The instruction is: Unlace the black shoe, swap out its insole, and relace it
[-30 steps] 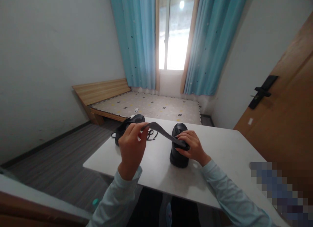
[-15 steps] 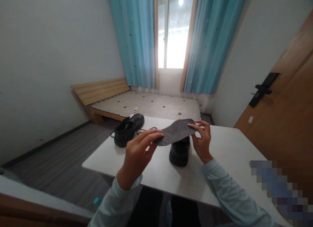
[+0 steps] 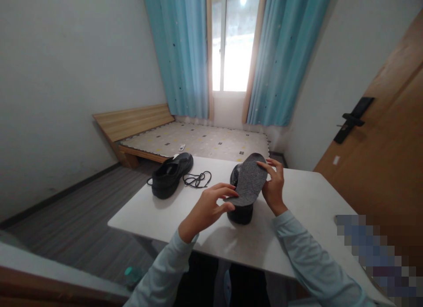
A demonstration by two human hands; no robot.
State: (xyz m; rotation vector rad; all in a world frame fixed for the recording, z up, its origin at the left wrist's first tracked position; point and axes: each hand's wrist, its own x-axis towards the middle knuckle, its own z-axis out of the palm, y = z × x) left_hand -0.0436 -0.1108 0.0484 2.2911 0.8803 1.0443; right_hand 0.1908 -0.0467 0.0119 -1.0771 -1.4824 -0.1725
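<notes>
A grey felt-like insole [image 3: 251, 179] is held between my two hands, above a black shoe [image 3: 240, 215] that it partly covers. My left hand [image 3: 211, 205] pinches the insole's near end between thumb and fingers. At the far right edge, my right hand [image 3: 274, 183] grips it, closed, with the thumb hidden behind. A second black shoe [image 3: 168, 177] stands on the left of the white table [image 3: 291, 236], its toe pointing to the window. Beside that shoe lies a loosely looped black shoelace [image 3: 197, 179].
Past the table is a bed [image 3: 205, 139] with a small white remote [image 3: 182, 147] on it. A wooden door [image 3: 380, 135] stands at the right. A blurred-out item [image 3: 366, 241] lies at the table's right edge. Something teal [image 3: 128, 271] is on the floor at lower left.
The insole has turned from lying crosswise to pointing away from me over the shoe. My left hand has moved right and nearer. The shoelace now shows fully.
</notes>
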